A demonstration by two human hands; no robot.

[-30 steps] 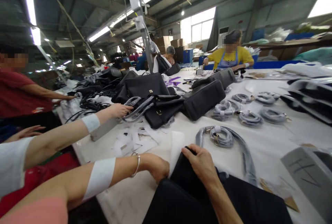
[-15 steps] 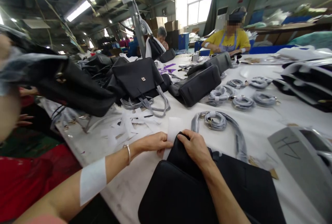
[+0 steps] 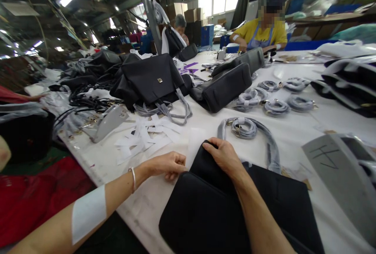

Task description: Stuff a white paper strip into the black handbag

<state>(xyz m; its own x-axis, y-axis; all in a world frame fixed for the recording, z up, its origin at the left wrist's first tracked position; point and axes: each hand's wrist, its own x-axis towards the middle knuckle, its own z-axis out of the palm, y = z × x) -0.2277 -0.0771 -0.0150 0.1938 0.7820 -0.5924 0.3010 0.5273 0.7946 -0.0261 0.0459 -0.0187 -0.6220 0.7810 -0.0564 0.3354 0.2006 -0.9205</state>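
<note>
A black handbag (image 3: 202,211) lies on the white table in front of me. My right hand (image 3: 223,158) pinches the upper edge of its raised panel between thumb and fingers. Just left of that edge is my left hand (image 3: 169,164), its fingers curled together; whether something thin is between them is hidden. A pale white strip (image 3: 196,139) lies behind the bag's edge, close to both hands. Beyond my right hand sits a wrapped grey handle (image 3: 272,150), curving around a coiled wrapped strap (image 3: 245,128).
White paper strips (image 3: 143,138) are scattered at the left. Black bags (image 3: 149,79) stand further back, with several coiled straps (image 3: 276,112) to the right. A grey holder (image 3: 337,183) is at the right. Across the table a person in yellow (image 3: 257,34) works.
My left hand has drawn left, away from the bag's edge and the white strip. My right hand keeps its hold. At the far left, a black bag carried by someone has moved lower and leftward.
</note>
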